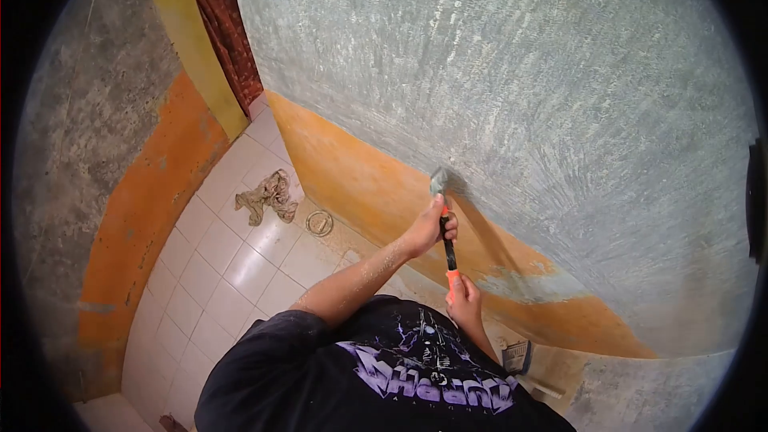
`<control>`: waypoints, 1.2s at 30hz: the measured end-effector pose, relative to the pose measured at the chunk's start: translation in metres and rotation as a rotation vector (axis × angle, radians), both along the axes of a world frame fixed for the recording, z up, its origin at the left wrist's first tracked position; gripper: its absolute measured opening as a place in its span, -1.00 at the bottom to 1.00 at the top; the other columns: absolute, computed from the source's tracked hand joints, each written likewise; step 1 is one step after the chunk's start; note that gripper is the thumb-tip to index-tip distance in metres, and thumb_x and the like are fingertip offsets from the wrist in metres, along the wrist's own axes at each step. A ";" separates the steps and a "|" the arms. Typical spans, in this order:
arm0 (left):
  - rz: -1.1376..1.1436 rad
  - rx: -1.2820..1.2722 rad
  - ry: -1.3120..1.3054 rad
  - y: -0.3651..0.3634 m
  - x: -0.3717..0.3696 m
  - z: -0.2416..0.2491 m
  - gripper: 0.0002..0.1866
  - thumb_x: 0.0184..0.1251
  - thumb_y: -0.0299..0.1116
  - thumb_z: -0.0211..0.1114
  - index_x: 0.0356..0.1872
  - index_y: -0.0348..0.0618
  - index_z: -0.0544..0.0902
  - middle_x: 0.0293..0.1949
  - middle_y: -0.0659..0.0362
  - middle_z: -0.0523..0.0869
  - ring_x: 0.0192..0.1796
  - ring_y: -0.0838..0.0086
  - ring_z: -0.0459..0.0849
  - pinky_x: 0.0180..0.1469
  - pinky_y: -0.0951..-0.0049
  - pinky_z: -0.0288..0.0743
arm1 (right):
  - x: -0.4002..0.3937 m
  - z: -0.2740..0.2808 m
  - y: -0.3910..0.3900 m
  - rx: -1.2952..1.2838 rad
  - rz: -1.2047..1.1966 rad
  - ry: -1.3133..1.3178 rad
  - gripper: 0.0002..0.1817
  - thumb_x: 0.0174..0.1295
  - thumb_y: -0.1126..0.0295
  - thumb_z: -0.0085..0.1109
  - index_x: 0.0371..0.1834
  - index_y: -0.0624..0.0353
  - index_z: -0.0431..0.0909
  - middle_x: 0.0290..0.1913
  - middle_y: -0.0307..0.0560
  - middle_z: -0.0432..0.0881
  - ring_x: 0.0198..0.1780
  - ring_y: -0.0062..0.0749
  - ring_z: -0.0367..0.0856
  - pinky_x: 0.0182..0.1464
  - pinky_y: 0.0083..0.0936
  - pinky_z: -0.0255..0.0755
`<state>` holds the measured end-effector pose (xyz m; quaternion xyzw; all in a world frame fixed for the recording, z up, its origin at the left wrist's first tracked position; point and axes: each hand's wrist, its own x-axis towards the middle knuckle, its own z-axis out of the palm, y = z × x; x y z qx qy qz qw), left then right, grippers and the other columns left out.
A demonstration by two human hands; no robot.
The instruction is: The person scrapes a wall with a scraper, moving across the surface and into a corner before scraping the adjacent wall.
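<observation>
A long-handled scraper (pixel 450 250) with a black and orange handle is held in both hands. My left hand (pixel 428 229) is closed round the upper handle, just below the head. Lower down, my right hand (pixel 464 299) grips the orange end. The scraper's head (pixel 439 181) is against or very near the wall, where the grey surface (pixel 512 72) meets the orange band (pixel 352 168). Exact contact cannot be made out. Pale dust specks cover my left forearm.
On the tiled floor (pixel 212 276) lie a crumpled cloth (pixel 270 197) and a ring-shaped object (pixel 319 223). A dark red curtain (pixel 226 24) hangs in the doorway at upper left. A small box-like object (pixel 517 356) sits low beside my right arm.
</observation>
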<state>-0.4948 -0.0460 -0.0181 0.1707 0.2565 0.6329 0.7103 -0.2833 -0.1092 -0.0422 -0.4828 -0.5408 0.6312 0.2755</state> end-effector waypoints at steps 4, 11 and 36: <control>-0.154 0.056 -0.030 0.001 0.024 -0.001 -0.57 0.61 0.19 -0.27 -0.19 0.06 0.27 -0.44 0.21 0.36 -0.40 0.39 0.42 -0.14 0.20 0.50 | 0.024 0.017 -0.020 -0.153 -0.155 0.080 -0.68 0.51 0.24 0.01 0.05 0.29 0.56 -0.54 -0.36 0.37 -0.63 -0.72 0.28 -0.59 -0.68 0.17; -0.274 0.086 -0.096 0.006 0.039 -0.012 -0.57 0.61 0.17 -0.27 -0.21 0.04 0.27 -0.39 0.16 0.39 -0.34 0.34 0.47 -0.08 0.12 0.52 | 0.035 0.018 -0.027 -0.071 -0.189 -0.065 -0.68 0.51 0.23 0.01 0.00 0.31 0.56 -0.56 -0.37 0.36 -0.64 -0.74 0.27 -0.59 -0.69 0.16; 0.057 0.007 0.064 0.010 0.043 -0.007 -0.50 0.55 0.29 -0.29 -0.23 0.06 0.23 -0.58 0.26 0.27 -0.56 0.49 0.32 -0.34 0.32 0.45 | 0.026 0.029 -0.005 0.047 -0.077 -0.188 -0.66 0.48 0.14 0.09 -0.19 0.25 0.58 -0.56 -0.40 0.33 -0.55 -0.73 0.28 -0.50 -0.67 0.18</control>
